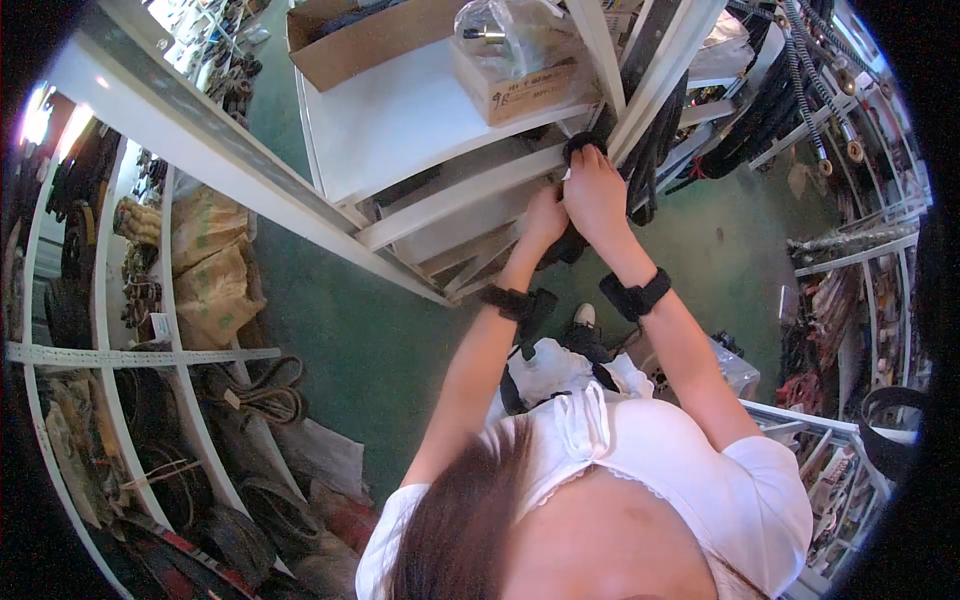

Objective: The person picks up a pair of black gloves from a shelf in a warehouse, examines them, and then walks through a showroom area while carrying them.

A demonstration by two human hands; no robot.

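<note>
Both arms reach forward to the end of a white metal rack (480, 195). My right hand (597, 195) has its fingers closed around a black, rounded piece (586, 143) near the rack's upright. Just left of it and a little lower, my left hand (545, 215) is closed too, thumb side against the right hand. What its fingers grip is hidden. More dark material (566, 246) shows below the two hands; I cannot tell whether it joins the black piece. Long black hoses or cables (652, 185) hang to the right of the right hand.
An open cardboard box (330, 62) and a smaller carton (535, 92) under a clear plastic bag (510, 35) sit on the rack's white shelf. Left, shelving (190, 355) holds sacks (210, 260) and looped belts (265, 395). Braided hoses (800, 70) hang at upper right. The floor (340, 330) is green.
</note>
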